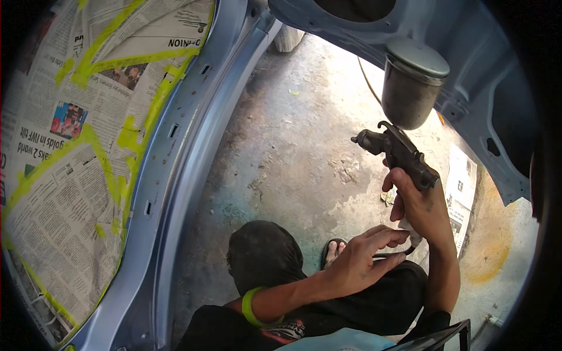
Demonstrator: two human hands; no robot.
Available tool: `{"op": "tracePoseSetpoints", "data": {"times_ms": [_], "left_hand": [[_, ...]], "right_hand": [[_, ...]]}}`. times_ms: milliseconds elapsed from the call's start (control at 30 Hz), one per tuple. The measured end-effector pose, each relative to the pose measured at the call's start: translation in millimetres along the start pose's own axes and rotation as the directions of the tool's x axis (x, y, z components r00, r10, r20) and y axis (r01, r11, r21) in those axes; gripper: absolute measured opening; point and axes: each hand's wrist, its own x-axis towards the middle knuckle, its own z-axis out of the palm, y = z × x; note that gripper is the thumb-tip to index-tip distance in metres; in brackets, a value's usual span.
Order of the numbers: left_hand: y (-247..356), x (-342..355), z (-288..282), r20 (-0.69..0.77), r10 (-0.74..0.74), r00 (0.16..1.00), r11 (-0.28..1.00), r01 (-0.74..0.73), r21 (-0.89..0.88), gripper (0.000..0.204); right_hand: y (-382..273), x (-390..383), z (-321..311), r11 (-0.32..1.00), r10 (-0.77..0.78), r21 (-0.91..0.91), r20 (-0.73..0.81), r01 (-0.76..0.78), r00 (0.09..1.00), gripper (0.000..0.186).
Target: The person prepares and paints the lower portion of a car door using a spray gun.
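Note:
My right hand (418, 205) grips a dark metal spray gun (404, 153) by its handle, with the nozzle toward the left. A grey metal paint cup (413, 88) with a lid sits on top of the gun. Below the handle is a pale hose fitting (414, 235), from which a dark air hose (393, 254) curves off to the left. My left hand (357, 263) is at this fitting, fingers stretched out and thumb apart, the hose passing between them. Whether its fingertips touch the fitting I cannot tell. A yellow-green band (253, 305) circles my left wrist.
At left, a blue-grey car door frame (175, 152) borders newspaper masking (64, 175) held with yellow-green tape. An open door panel (468, 64) hangs at upper right, close to the cup. Below are stained concrete (293, 134), a newspaper sheet (461, 187) and my bent knees.

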Motion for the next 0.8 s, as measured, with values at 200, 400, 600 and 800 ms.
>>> {"op": "tracePoseSetpoints", "data": {"times_ms": [200,400,600,800], "left_hand": [[6,-2,-6,-0.043,0.048,0.998,0.999,-0.048,0.006,0.035],[-17,7,0,-0.136,0.058,0.989,0.993,-0.071,-0.093,0.026],[-16,12,0,-0.240,0.062,0.969,0.963,-0.121,-0.242,0.021],[-18,12,-2,-0.242,0.061,0.968,0.964,-0.120,-0.236,0.015]], "right_hand": [[-7,-2,2,0.999,0.022,-0.025,-0.053,-0.023,0.998,0.031],[-6,-13,-13,0.992,-0.117,-0.062,-0.099,0.111,0.988,0.040],[-21,-21,-4,0.953,-0.303,-0.026,-0.056,0.302,0.951,0.079],[3,-38,-38,0.938,-0.334,-0.090,0.037,0.336,0.942,0.094]]}}
